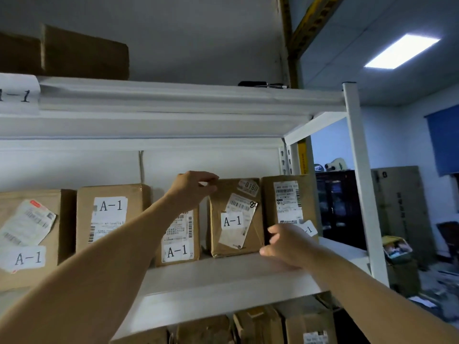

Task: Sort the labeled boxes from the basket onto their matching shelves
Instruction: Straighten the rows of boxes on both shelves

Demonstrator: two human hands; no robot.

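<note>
- Left hand (192, 188): raised at top left corner of middle box (236, 217), fingers loosely curled, fingertips touching that corner, not clearly gripping.
- Right hand (285, 240): low at bottom right corner of same box, fingers loosely bent, holding nothing plainly.
- Middle box: upright on white shelf (223, 276), labelled A-1, toward right end, back near wall.
- Neighbouring box (290, 207): just beside it at shelf's right end.
- More A-1 boxes (111, 217): lined up leftward along shelf.

Brown cardboard boxes (236, 217) with white labels on white shelf (223, 276)
</note>
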